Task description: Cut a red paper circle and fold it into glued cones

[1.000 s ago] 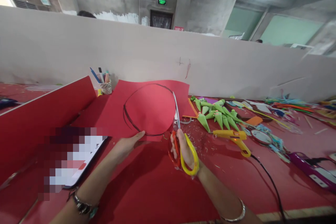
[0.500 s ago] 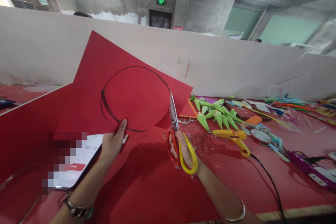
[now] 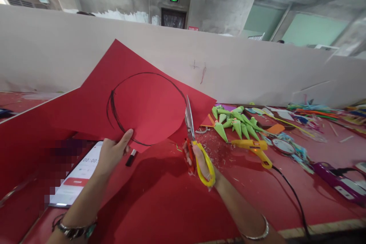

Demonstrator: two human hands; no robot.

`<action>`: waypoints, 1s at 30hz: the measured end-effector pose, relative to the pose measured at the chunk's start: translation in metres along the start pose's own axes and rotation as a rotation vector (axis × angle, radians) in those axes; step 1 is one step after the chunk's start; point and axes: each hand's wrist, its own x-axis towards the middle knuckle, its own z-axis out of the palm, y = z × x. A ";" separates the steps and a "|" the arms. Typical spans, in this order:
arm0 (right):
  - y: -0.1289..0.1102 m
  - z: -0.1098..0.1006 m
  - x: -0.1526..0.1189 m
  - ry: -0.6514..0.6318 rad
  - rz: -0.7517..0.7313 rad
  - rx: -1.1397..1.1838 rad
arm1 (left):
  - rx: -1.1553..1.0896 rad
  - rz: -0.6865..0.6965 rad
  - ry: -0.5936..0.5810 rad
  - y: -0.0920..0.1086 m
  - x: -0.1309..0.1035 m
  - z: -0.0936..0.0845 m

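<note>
A sheet of red paper (image 3: 148,106) with a circle drawn in black is held up in front of me. My left hand (image 3: 114,150) pinches its lower edge near the drawn line, thumb on top. My right hand (image 3: 200,162) grips scissors (image 3: 189,120) with one red and one yellow handle. Their blades point up and sit on the paper at the circle's right side, slightly parted. Along the lower right of the circle the paper is cut near the line. Below the left hand's fingers lies a black marker (image 3: 130,158) with a white part.
A phone (image 3: 76,179) showing a timer lies left of my forearm. To the right are several green paper cones (image 3: 237,124), a yellow glue gun (image 3: 253,146) with a black cord, a purple power strip (image 3: 339,183) and craft scraps. A white partition (image 3: 246,72) stands behind.
The scissor blades have opened a little and stand further up the circle's right side. My left hand has shifted slightly left, and the paper has turned a bit, uncovering more of the marker.
</note>
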 end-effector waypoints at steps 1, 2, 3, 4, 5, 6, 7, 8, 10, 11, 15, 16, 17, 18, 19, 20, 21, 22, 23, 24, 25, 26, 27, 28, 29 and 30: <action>0.001 -0.002 0.001 -0.003 -0.011 -0.017 | -0.013 -0.010 -0.001 0.000 0.001 -0.001; 0.003 -0.003 0.001 -0.004 -0.021 -0.031 | -0.032 -0.021 0.003 0.001 0.001 -0.003; 0.005 -0.005 0.002 -0.005 -0.028 -0.041 | -0.052 -0.032 0.007 0.002 0.001 -0.004; 0.006 -0.006 0.003 -0.006 -0.032 -0.051 | -0.066 -0.040 0.012 0.002 0.001 -0.004; 0.007 -0.007 0.003 -0.005 -0.034 -0.060 | -0.076 -0.046 0.013 0.002 0.001 -0.005; 0.007 -0.007 0.003 -0.006 -0.034 -0.070 | -0.083 -0.049 0.010 0.002 0.001 -0.006; 0.006 -0.007 0.003 -0.004 -0.035 -0.081 | -0.093 -0.052 0.006 0.002 0.002 -0.006; 0.004 -0.006 0.003 0.000 -0.039 -0.093 | -0.106 -0.057 -0.001 0.002 0.002 -0.006; -0.002 -0.004 0.001 0.004 -0.056 -0.113 | -0.135 -0.074 -0.010 0.002 0.001 -0.006; -0.006 -0.002 0.000 0.009 -0.066 -0.120 | -0.138 -0.087 -0.016 0.002 0.001 -0.007; -0.017 0.003 -0.003 0.015 -0.078 -0.134 | -0.066 -0.123 -0.052 0.009 0.000 -0.008; -0.017 0.004 -0.004 0.017 -0.080 -0.137 | -0.048 -0.125 -0.059 0.011 -0.001 -0.008; -0.016 0.004 -0.004 0.015 -0.081 -0.138 | -0.038 -0.126 -0.061 0.013 -0.001 -0.008; -0.015 0.003 -0.004 0.015 -0.084 -0.135 | -0.031 -0.128 -0.064 0.014 -0.002 -0.008; -0.013 0.003 -0.004 0.018 -0.088 -0.128 | -0.024 -0.132 -0.067 0.014 -0.002 -0.008; -0.011 0.002 -0.004 0.022 -0.091 -0.119 | -0.015 -0.134 -0.068 0.014 -0.002 -0.008; -0.009 0.002 -0.004 0.023 -0.089 -0.109 | -0.004 -0.136 -0.074 0.012 -0.001 -0.008; -0.008 0.002 -0.004 0.024 -0.086 -0.099 | 0.002 -0.134 -0.078 0.011 -0.001 -0.008; -0.007 0.002 -0.004 0.024 -0.086 -0.092 | 0.001 -0.130 -0.082 0.009 0.000 -0.008; -0.007 0.002 -0.004 0.022 -0.085 -0.087 | -0.008 -0.124 -0.085 0.008 0.000 -0.008; -0.008 0.003 -0.004 0.017 -0.085 -0.082 | -0.020 -0.120 -0.088 0.006 0.001 -0.008; -0.008 0.003 -0.005 0.014 -0.085 -0.080 | -0.030 -0.120 -0.089 0.005 0.001 -0.008; -0.009 0.003 -0.005 0.012 -0.087 -0.081 | -0.033 -0.123 -0.089 0.005 0.001 -0.008; -0.010 0.003 -0.005 0.013 -0.089 -0.084 | -0.031 -0.130 -0.088 0.005 0.001 -0.009; -0.010 0.004 -0.005 0.015 -0.089 -0.086 | -0.029 -0.138 -0.082 0.006 0.000 -0.009; -0.011 0.004 -0.005 0.017 -0.087 -0.084 | -0.032 -0.147 -0.073 0.006 0.000 -0.008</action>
